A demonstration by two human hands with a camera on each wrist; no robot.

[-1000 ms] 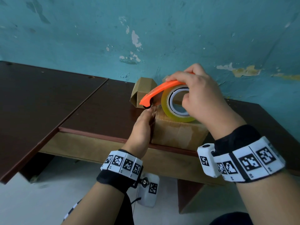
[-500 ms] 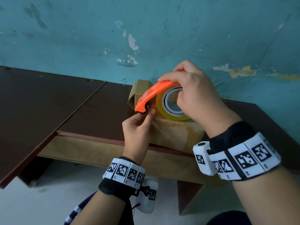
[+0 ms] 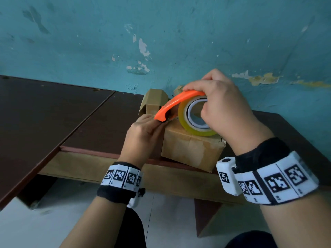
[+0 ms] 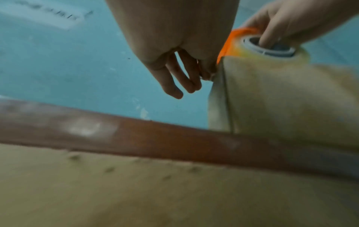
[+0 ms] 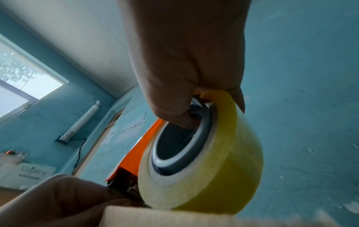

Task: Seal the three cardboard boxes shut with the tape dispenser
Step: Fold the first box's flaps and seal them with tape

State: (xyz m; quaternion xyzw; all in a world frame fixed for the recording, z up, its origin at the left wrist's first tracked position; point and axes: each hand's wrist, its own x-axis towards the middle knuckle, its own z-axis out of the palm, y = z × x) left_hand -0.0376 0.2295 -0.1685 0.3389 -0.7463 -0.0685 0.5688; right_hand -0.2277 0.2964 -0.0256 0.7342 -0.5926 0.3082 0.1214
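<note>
My right hand (image 3: pixel 202 102) grips the orange tape dispenser (image 3: pixel 176 104), thumb inside the core of its yellowish tape roll (image 3: pixel 195 130) (image 5: pixel 204 165). The roll rests on top of the near cardboard box (image 3: pixel 191 149) (image 4: pixel 281 99) at the table's front edge. My left hand (image 3: pixel 160 125) (image 4: pixel 205 75) pinches the tape end at the box's upper left edge, right under the dispenser's nose; the clear tape itself is hard to make out. A second box (image 3: pixel 154 101) with raised flaps stands behind. A corner of a third box (image 3: pixel 178 89) peeks out behind the dispenser.
The boxes stand on a dark brown table (image 3: pixel 107 126) against a peeling blue wall (image 3: pixel 161 42). A second dark table top (image 3: pixel 44 113) adjoins it on the left, slightly lower. Pale floor (image 3: pixel 44 221) shows below the front edge.
My left hand turned knuckles up and dropped from the dispenser's nose to the box's upper left edge. The dispenser stayed on the box top, its nose tipped a little lower.
</note>
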